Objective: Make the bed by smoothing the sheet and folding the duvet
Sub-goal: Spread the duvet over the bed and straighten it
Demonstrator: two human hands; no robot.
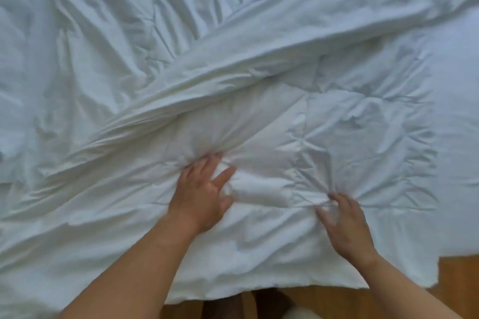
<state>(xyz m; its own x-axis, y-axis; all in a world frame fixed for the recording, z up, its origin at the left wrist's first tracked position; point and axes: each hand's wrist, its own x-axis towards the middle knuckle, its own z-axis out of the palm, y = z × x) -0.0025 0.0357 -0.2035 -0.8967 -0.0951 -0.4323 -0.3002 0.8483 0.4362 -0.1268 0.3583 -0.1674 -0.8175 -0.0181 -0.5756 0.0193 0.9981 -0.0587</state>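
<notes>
While both hands sit on it, duvet (259, 116): white, rumpled, covers most of the bed; near edge hangs over the bed's side towards the person.
Fold: long diagonal ridge in the duvet, running from lower left to upper right, beyond both hands.
Left hand (202, 197): palm down on the duvet near its near edge, fingers spread and mostly straight, tips dug into the fabric; creases fan out from the fingertips (210, 159). Pressing, not closed round anything.
Right hand (348, 228): also on the duvet, to the right of the left hand and slightly nearer the edge. Fingers bent, a small gather of fabric pinched between thumb and fingers; wrinkles radiate from that spot. Frame is blurred here, so the grip is not crisp.
Gap between hands: a puffed-up hump of duvet.
Sheet (457, 90): flatter pale strip at far right, past the duvet's side edge.
Floor (464, 274): wood, visible bottom right and under the near edge.
Bottom centre: dark shape on the floor, too blurred to identify.
</notes>
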